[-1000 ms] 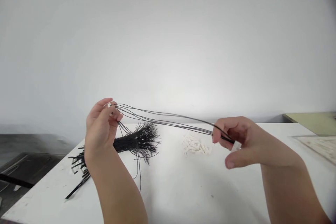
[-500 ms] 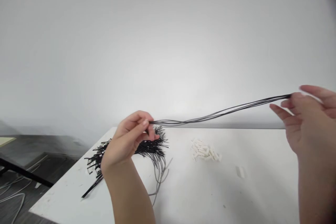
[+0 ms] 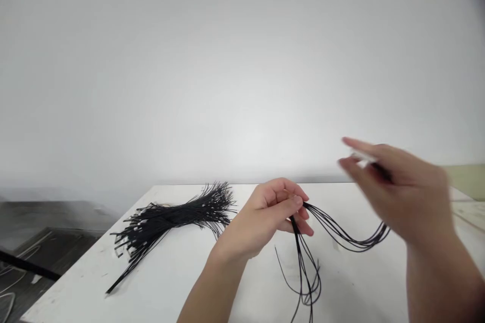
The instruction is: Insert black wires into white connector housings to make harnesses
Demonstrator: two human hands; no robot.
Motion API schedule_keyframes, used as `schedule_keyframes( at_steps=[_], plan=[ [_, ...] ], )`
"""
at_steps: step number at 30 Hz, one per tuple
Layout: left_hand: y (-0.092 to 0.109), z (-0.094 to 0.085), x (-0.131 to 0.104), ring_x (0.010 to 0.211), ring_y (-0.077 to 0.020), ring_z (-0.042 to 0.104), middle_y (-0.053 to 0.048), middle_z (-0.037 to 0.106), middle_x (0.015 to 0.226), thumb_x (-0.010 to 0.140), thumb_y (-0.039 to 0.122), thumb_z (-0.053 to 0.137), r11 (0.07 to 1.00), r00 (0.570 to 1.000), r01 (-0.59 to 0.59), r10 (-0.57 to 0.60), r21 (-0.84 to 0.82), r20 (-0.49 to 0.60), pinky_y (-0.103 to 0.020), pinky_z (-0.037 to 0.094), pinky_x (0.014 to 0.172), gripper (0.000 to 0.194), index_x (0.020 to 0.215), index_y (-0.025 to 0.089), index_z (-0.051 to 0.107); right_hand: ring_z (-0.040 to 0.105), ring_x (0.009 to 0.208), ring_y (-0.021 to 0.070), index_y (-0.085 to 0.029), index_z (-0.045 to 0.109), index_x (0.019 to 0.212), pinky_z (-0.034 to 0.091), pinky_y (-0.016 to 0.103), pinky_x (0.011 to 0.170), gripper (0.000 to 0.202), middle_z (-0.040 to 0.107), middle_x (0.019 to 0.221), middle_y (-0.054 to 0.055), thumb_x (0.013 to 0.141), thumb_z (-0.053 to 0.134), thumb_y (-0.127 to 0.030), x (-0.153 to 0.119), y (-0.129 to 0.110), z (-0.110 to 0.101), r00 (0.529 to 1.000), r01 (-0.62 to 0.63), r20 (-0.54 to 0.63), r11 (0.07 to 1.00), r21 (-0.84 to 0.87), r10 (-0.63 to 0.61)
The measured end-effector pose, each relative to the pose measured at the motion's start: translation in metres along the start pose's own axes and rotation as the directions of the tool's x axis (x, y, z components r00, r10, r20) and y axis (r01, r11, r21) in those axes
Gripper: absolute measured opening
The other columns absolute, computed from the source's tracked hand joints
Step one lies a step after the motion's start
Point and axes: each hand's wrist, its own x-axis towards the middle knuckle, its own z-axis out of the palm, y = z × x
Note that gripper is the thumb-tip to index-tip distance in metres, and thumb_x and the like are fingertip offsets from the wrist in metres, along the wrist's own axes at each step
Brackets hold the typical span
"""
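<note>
My left hand pinches a bundle of thin black cables near the middle of the view. From its fingers, loose ends hang down over the table, and the other part sags in a curve to the right. My right hand, blurred, is raised at the right with the dark end of the bundle in its palm. Thumb and index finger hold a small white piece whose shape is smeared. A big pile of black cables with pale tips lies on the table's left part.
The white table stands against a pale wall. Beyond its left edge are a dark floor with light cables and a black bar. A yellowish surface shows at the far right.
Both hands have come closer together, my left hand moving right and my right hand left. The cable bundle, stretched out before, now sags. A white piece now shows in my right fingers.
</note>
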Motion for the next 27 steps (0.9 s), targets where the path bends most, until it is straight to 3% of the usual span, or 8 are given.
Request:
schedule_keyframes(
  at_steps=[2, 5, 9, 13, 18, 21, 23, 27],
  plan=[
    [-0.001, 0.0, 0.003, 0.068, -0.0136, 0.066, 0.0, 0.059, 0.074, 0.087, 0.032, 0.062, 0.998, 0.999, -0.028, 0.027, -0.05, -0.03, -0.033, 0.053, 0.075, 0.015, 0.09, 0.017, 0.06, 0.047, 0.066, 0.0119, -0.027, 0.057, 0.129, 0.04, 0.028, 0.056, 0.038, 0.058, 0.086, 0.004, 0.091, 0.056, -0.028, -0.004, -0.018, 0.011, 0.97, 0.132, 0.202, 0.991, 0.012, -0.132],
    [-0.001, -0.003, 0.003, 0.068, -0.0124, 0.063, -0.001, 0.057, 0.075, 0.088, 0.028, 0.058, 0.991, 0.997, -0.069, 0.065, -0.113, -0.039, -0.038, 0.053, 0.08, 0.012, 0.091, 0.016, 0.06, 0.052, 0.073, 0.0117, -0.028, 0.044, 0.142, 0.045, 0.026, 0.059, 0.046, 0.058, 0.096, 0.005, 0.097, 0.042, -0.019, -0.01, -0.033, 0.022, 0.908, 0.148, 0.371, 0.978, 0.148, -0.194],
    [-0.001, -0.006, 0.003, 0.06, -0.0077, 0.052, 0.001, 0.051, 0.071, 0.09, 0.023, 0.052, 0.982, 0.997, -0.073, 0.073, -0.172, -0.009, -0.039, 0.053, 0.081, 0.009, 0.087, 0.017, 0.058, 0.053, 0.075, 0.012, -0.026, 0.054, 0.133, 0.045, 0.025, 0.057, 0.043, 0.061, 0.091, 0.004, 0.094, 0.044, -0.011, -0.013, -0.036, 0.03, 0.927, 0.211, 0.281, 0.964, 0.16, -0.249],
    [-0.003, -0.005, 0.002, 0.058, -0.0062, 0.04, 0.002, 0.042, 0.075, 0.092, 0.034, 0.051, 0.976, 0.994, -0.108, 0.11, -0.187, 0.002, -0.032, 0.051, 0.072, 0.02, 0.082, 0.018, 0.054, 0.052, 0.072, 0.0136, -0.023, 0.06, 0.124, 0.046, 0.028, 0.061, 0.041, 0.067, 0.091, 0.004, 0.088, 0.052, -0.005, -0.016, -0.035, 0.03, 0.935, 0.33, 0.148, 0.944, -0.025, -0.323],
    [-0.006, -0.003, 0.002, 0.061, -0.0064, 0.037, 0.003, 0.035, 0.076, 0.091, 0.047, 0.053, 0.994, 0.994, -0.108, 0.108, -0.005, 0.029, -0.029, 0.048, 0.071, 0.029, 0.084, 0.018, 0.053, 0.05, 0.065, 0.0116, -0.022, 0.062, 0.12, 0.046, 0.028, 0.059, 0.042, 0.071, 0.089, 0.001, 0.083, 0.057, -0.002, -0.02, -0.042, 0.032, 0.918, 0.392, 0.114, 0.912, -0.116, -0.38],
    [-0.008, -0.003, 0.002, 0.06, -0.0067, 0.038, 0.003, 0.035, 0.072, 0.093, 0.048, 0.049, 0.989, 0.993, -0.122, 0.122, 0.087, 0.005, -0.028, 0.047, 0.07, 0.032, 0.083, 0.018, 0.053, 0.055, 0.064, 0.0103, -0.024, 0.064, 0.116, 0.044, 0.024, 0.052, 0.033, 0.071, 0.084, 0.0, 0.086, 0.058, -0.012, -0.02, -0.047, 0.031, 0.961, 0.253, 0.119, 0.967, 0.0, -0.251],
    [-0.009, -0.004, 0.002, 0.06, -0.0062, 0.039, 0.003, 0.036, 0.073, 0.093, 0.048, 0.047, 0.985, 0.988, -0.14, 0.145, 0.098, -0.044, -0.026, 0.045, 0.067, 0.033, 0.081, 0.018, 0.053, 0.051, 0.056, 0.0081, -0.026, 0.065, 0.115, 0.042, 0.022, 0.046, 0.027, 0.069, 0.079, -0.001, 0.088, 0.061, -0.025, -0.018, -0.046, 0.026, 0.977, 0.001, 0.212, 0.989, 0.147, -0.032],
    [-0.003, -0.009, 0.002, 0.057, -0.0039, 0.038, 0.003, 0.038, 0.074, 0.093, 0.045, 0.051, 0.98, 0.969, -0.198, 0.201, 0.033, -0.145, -0.022, 0.042, 0.063, 0.032, 0.079, 0.017, 0.055, 0.049, 0.054, 0.0078, -0.028, 0.066, 0.114, 0.041, 0.02, 0.045, 0.035, 0.062, 0.069, -0.001, 0.082, 0.067, -0.044, -0.009, -0.027, 0.013, 0.817, -0.469, 0.501, 0.835, 0.287, 0.286]
  ],
)
